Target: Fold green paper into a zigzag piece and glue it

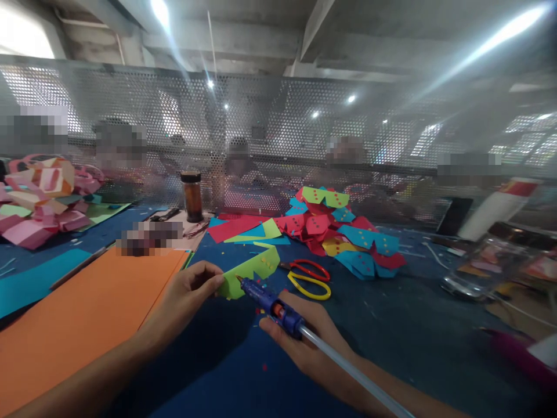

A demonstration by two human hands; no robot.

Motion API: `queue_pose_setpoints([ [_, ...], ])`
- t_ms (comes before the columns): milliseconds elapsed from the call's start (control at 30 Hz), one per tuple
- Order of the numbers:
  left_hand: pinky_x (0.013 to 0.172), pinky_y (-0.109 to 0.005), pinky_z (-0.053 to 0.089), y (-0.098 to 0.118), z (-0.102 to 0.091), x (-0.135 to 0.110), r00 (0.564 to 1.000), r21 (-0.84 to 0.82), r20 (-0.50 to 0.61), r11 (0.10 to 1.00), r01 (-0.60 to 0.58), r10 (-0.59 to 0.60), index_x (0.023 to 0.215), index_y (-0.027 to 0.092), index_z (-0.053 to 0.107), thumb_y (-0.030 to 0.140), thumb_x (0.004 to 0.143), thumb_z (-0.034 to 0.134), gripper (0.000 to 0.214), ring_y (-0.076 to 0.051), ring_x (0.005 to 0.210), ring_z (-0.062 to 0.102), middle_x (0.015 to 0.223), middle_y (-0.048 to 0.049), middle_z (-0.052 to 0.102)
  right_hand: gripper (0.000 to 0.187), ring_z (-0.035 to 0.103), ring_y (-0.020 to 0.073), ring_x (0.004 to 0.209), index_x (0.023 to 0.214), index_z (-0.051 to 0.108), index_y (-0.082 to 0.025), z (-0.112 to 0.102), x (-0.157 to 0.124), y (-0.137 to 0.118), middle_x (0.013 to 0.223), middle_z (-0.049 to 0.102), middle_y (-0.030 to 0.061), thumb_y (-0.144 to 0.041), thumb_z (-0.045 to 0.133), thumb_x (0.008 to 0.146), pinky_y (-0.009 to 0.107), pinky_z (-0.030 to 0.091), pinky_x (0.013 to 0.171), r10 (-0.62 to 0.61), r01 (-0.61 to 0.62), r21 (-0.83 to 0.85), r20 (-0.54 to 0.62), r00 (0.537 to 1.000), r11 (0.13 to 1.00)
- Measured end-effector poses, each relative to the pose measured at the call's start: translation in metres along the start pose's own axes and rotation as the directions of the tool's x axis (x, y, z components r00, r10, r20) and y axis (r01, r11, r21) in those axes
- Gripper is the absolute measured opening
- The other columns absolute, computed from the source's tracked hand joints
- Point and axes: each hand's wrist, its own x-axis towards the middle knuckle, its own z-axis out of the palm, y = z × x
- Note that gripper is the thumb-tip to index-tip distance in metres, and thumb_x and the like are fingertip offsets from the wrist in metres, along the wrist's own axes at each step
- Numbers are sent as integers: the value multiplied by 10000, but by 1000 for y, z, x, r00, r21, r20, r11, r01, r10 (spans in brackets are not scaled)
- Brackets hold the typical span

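My left hand [201,283] pinches the left end of a green paper mask [256,264] above the blue table. Yellow dots mark the mask's right part, and a notch is cut in its lower edge. In my right hand [311,331] is a blue hot glue gun [270,303] with a long clear glue stick [348,367] running out of its back. The gun's tip is at the mask's left part; whether it touches the paper I cannot tell. Just beyond lie scissors [310,280] with one red and one yellow handle loop. Small paper bits lie under the mask.
A pile of dotted paper masks [369,239] lies at the back right, beside flat coloured sheets [243,228]. Orange sheets [87,313] cover the left side. A dark-lidded jar [192,197] stands before the perforated metal screen [270,128]. Clear container [472,264] at right; pink paper shapes [43,200] far left.
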Motion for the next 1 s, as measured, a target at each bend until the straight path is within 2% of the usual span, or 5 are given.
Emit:
queue_pose_setpoints([
  [633,649,-277,405,-1,0,-1,1000,-16,22,1000,-7,7,818,184,640,416,851,608,237,-145,679,538,701,21,576,319,438,109,564,666,413,-212,1,-1,1,644,482,-22,-388,566,884,227,356,504,-14,14,-11,-15,1000,1000],
  [1000,630,-273,407,3,1,1,1000,-26,-3,1000,-4,4,787,181,646,425,822,621,248,-149,661,536,685,14,585,328,427,105,545,666,415,-212,3,-2,4,637,479,-26,-399,578,880,227,349,503,-27,26,-34,-34,999,999],
])
